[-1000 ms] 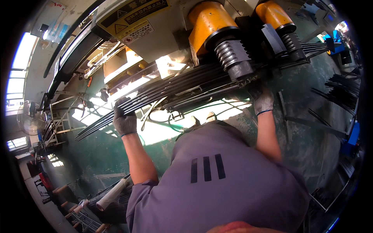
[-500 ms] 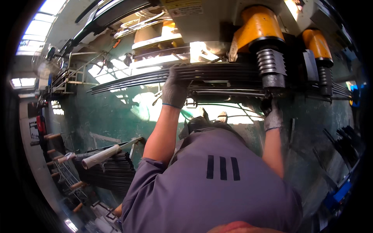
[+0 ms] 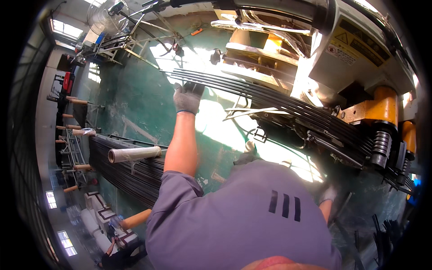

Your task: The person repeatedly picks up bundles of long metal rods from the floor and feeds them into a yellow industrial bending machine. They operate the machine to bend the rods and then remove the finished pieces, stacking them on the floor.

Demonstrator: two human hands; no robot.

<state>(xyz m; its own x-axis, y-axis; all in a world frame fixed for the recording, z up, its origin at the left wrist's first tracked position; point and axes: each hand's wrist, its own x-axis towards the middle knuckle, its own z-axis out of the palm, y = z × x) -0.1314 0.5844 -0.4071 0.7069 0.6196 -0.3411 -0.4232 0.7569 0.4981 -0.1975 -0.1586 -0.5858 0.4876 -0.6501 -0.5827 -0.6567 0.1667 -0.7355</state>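
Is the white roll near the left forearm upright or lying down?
Lying down: the white roll stretches sideways, its round end facing left.

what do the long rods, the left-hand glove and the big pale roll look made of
Long rods: probably metal, possibly coated, dark and smooth, judging by their straight run and thin glints. Left-hand glove: likely knitted fabric, matte grey, from its soft look and snug cuff. Pale roll: seemingly plastic film, glossy, with a translucent wisp hanging loose.

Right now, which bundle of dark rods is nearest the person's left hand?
The bundle running toward the orange machine parts: it lies at the left hand; the rod stack and lower-right rods lie farther off.
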